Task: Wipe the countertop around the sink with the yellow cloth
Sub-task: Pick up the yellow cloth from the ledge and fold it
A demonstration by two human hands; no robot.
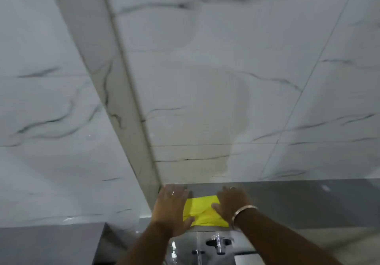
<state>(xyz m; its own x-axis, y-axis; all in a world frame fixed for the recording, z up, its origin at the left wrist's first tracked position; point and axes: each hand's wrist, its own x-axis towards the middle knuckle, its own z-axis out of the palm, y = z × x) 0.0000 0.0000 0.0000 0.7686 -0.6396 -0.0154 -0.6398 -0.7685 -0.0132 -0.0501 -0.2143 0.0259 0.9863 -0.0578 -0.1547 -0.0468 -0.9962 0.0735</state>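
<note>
A: Cloth pos?
B: Yellow cloth (202,211) lies flat on the grey surface (298,201), back strip next to the wall, just behind the tap (219,244). Rumpled at the front edge.

A: Hands?
B: Both on it. Left hand (171,209) palm down over the cloth's left edge, thumb resting on the fabric. Right hand (231,204) palm down over the right edge, thumb also on the fabric.

A: Fingers — gripping?
B: No. Fingers of both hands spread and flat, released, pressing down, nothing pinched. Left fingertips reach the corner where wall meets surface; blurred there.

A: Other details?
B: Ring on each hand, metal bangle (243,212) at the right wrist. White marble-look wall tiles (205,79) w/ dark veins fill most of the view; a boxed column (115,92) runs down to the corner. Sink (185,250) partly seen at bottom, wet sheen. Frame soft overall.
</note>
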